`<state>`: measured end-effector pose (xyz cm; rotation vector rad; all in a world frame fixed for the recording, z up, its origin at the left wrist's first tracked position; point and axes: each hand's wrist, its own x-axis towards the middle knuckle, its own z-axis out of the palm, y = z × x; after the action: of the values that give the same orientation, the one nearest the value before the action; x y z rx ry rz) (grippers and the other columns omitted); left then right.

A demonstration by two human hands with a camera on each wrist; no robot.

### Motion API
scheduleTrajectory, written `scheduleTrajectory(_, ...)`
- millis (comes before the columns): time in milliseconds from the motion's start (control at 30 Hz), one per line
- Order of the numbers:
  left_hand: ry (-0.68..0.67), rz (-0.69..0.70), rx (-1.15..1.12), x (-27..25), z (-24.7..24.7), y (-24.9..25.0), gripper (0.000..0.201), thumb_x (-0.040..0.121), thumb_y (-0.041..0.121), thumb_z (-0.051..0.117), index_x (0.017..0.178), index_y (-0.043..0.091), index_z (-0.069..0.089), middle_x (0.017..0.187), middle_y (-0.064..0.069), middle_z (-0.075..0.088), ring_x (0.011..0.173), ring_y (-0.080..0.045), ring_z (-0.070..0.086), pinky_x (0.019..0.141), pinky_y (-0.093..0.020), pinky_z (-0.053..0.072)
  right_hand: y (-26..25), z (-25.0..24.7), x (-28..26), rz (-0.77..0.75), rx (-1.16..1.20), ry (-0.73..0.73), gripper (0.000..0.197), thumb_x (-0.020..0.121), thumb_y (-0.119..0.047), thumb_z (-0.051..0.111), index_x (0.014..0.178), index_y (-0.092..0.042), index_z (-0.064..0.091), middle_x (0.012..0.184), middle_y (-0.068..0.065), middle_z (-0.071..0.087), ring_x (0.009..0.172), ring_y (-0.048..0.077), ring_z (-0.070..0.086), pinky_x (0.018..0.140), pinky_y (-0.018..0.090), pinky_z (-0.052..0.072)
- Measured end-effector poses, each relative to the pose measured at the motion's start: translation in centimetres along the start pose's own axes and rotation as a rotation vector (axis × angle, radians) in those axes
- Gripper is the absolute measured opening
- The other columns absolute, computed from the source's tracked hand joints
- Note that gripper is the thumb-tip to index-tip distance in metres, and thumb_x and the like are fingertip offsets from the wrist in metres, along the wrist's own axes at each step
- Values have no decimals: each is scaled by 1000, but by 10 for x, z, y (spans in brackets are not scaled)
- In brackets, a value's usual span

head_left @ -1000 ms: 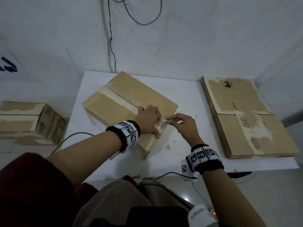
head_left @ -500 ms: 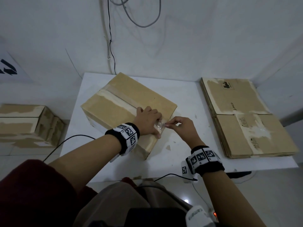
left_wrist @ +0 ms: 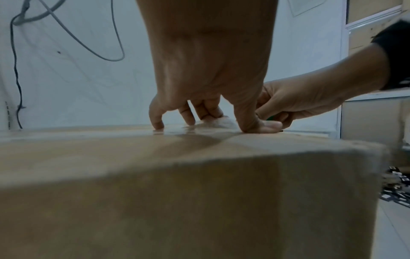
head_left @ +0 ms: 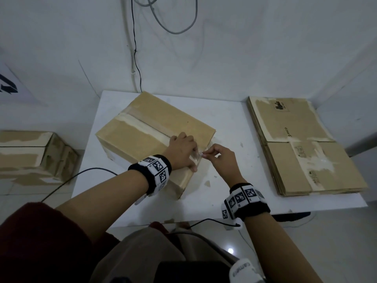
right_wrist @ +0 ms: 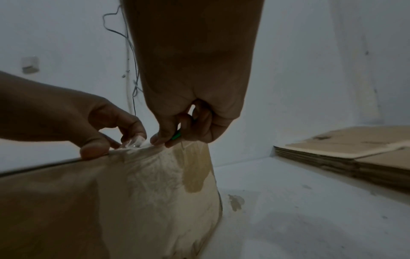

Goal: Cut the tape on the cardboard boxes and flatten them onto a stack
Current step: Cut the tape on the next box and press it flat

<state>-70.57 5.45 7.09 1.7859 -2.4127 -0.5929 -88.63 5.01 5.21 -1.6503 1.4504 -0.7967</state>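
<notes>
Box (head_left: 151, 135) on tabletop (head_left: 230, 123), left of flat stack (head_left: 302, 144), prob. light & stiff w/ thin clingy tape (right_wrist: 135, 142); left hand (head_left: 181, 152) fingertips press lid, right hand (head_left: 220, 158) pinches tape end & small green tool at near edge.

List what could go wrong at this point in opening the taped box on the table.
1. The right hand pinches a small green-handled cutter at the clear tape, right beside the left hand's fingertips; a slip could nick them.
2. The brown cardboard box sits skewed on the white table; pulling may swing it.
</notes>
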Motion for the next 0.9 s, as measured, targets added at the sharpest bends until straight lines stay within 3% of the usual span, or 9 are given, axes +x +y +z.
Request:
scheduleTrajectory(167, 52, 70, -91, -3, 2, -6, 57, 56, 56, 82, 99, 24, 64, 98, 11, 48, 102, -17, 40, 82, -29, 31, 3, -5, 0, 23, 13, -32, 11, 80, -19, 79, 73, -18, 71, 73, -14, 70, 76, 4, 63, 67, 15, 43)
scheduleTrajectory(300, -48, 123, 0, -4, -10, -11, 74, 55, 64, 80, 115, 27, 56, 110, 9, 50, 106, -14, 38, 92, -32, 32, 1, -3, -3, 21, 5, -1, 9, 80, -18, 79, 76, -16, 71, 77, -10, 71, 75, 2, 60, 67, 17, 41)
scheduleTrajectory(500, -163, 148, 73, 3, -19, -5, 84, 45, 57, 88, 112, 18, 58, 101, 7, 45, 105, -16, 38, 82, -24, 31, 1, -5, -2, 27, -9, -57, 8, 81, -17, 78, 77, -13, 72, 77, -9, 71, 83, 11, 66, 76, 25, 51)
scheduleTrajectory(600, -164, 141, 88, 6, -18, -4, 80, 46, 58, 87, 110, 17, 60, 101, 5, 45, 104, -17, 37, 81, -26, 32, -4, 1, -6, 21, -10, -62, 10, 83, -17, 77, 75, -16, 70, 73, -11, 68, 67, -1, 59, 63, 13, 45)
scheduleTrajectory(700, -144, 152, 119, 3, -15, -6, 79, 52, 62, 82, 113, 18, 58, 112, 2, 47, 107, -18, 37, 83, -29, 30, -2, 3, -13, 36, 63, -96, 12, 86, -10, 73, 75, -13, 68, 72, -8, 64, 54, -5, 54, 52, 8, 39)
scheduleTrajectory(800, -127, 145, 138, 0, -13, -8, 82, 54, 66, 79, 118, 20, 55, 117, 2, 46, 111, -20, 36, 90, -33, 31, -1, 2, -21, 63, 97, -142, 4, 89, -2, 66, 87, -4, 68, 77, -6, 62, 50, -7, 52, 48, 7, 37)
scheduleTrajectory(900, -151, 138, 172, 0, -14, -6, 81, 56, 67, 77, 119, 22, 52, 120, 3, 44, 113, -20, 35, 94, -37, 31, 0, 2, -22, 123, 93, -123, 5, 88, -8, 68, 86, -4, 66, 80, 1, 63, 45, -3, 47, 46, 10, 35)
